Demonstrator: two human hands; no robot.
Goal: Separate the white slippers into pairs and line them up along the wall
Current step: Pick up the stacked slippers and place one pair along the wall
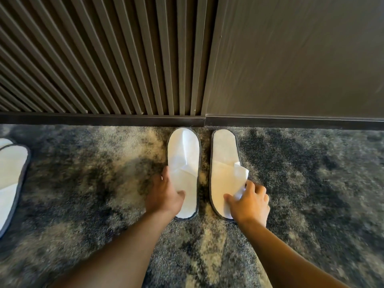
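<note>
one pair [184,163] set toes to wall [291,59]; left hand [164,194] flat, open; right hand [249,202] pinching slipper [224,163]; another pair [10,179] left.

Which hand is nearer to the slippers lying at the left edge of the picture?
Left. The left hand rests on the left slipper of the middle pair, on the side toward the edge slippers. The right hand is farther, on the right slipper.
</note>
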